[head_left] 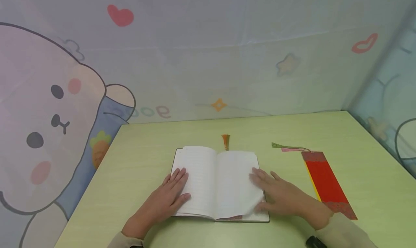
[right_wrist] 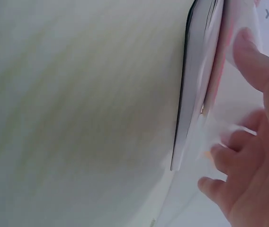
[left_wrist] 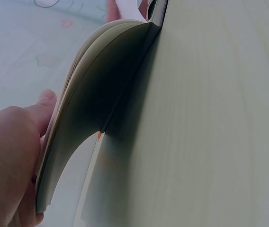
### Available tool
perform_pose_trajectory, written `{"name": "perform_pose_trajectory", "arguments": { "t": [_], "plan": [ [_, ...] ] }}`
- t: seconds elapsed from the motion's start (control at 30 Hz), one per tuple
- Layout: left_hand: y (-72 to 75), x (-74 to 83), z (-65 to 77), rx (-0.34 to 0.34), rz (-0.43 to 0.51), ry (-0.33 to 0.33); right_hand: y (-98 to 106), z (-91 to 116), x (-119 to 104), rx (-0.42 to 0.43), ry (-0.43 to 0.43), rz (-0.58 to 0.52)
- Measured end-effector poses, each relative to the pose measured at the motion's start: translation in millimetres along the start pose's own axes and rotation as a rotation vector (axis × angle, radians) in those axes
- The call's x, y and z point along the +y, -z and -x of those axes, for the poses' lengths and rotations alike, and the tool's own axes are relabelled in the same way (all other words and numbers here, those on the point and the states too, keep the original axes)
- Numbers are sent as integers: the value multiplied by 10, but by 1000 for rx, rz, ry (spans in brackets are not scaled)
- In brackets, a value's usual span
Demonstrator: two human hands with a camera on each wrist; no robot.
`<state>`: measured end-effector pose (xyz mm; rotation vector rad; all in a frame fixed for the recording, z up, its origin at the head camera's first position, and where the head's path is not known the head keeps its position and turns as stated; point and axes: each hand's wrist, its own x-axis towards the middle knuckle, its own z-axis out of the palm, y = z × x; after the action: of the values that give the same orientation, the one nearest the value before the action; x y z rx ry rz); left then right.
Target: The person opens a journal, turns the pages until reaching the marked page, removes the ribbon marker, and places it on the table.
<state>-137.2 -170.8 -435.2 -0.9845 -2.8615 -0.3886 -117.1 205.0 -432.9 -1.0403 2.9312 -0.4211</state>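
Observation:
An open notebook (head_left: 199, 183) lies with white pages showing, lined on the left side. My left hand (head_left: 169, 195) rests on the left page with its fingers extended; in the left wrist view that half of the notebook (left_wrist: 77, 109) is raised off the table. At the right page's outer edge is my right hand (head_left: 281, 193), fingers loosely spread and blurred. The right page's lower corner curls up beside the thumb. Beneath this page a reddish bookmark (head_left: 235, 217) peeks out at the bottom, and an orange-green tassel (head_left: 225, 141) sticks out at the top.
A second bookmark (head_left: 329, 181), red with patterned ends, lies right of the notebook, partly behind my right forearm. Its green and pink tassel (head_left: 287, 146) points left. The pale green table (head_left: 136, 161) meets a printed cloth backdrop (head_left: 201, 60) at its far edge.

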Motion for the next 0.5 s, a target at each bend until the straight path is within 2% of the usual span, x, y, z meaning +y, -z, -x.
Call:
{"name": "perform_pose_trajectory", "arguments": {
  "t": [0.27, 0.4, 0.5],
  "plan": [
    [11, 1, -15, -11, -13, -1, -14, -2, -65, 184, -12, -21],
    [11, -2, -15, -9, -17, -2, -5, -44, -113, 213, -20, -104],
    [8, -2, -17, -8, -18, -2, 5, -77, -155, 210, 7, -172]
  ]
}}
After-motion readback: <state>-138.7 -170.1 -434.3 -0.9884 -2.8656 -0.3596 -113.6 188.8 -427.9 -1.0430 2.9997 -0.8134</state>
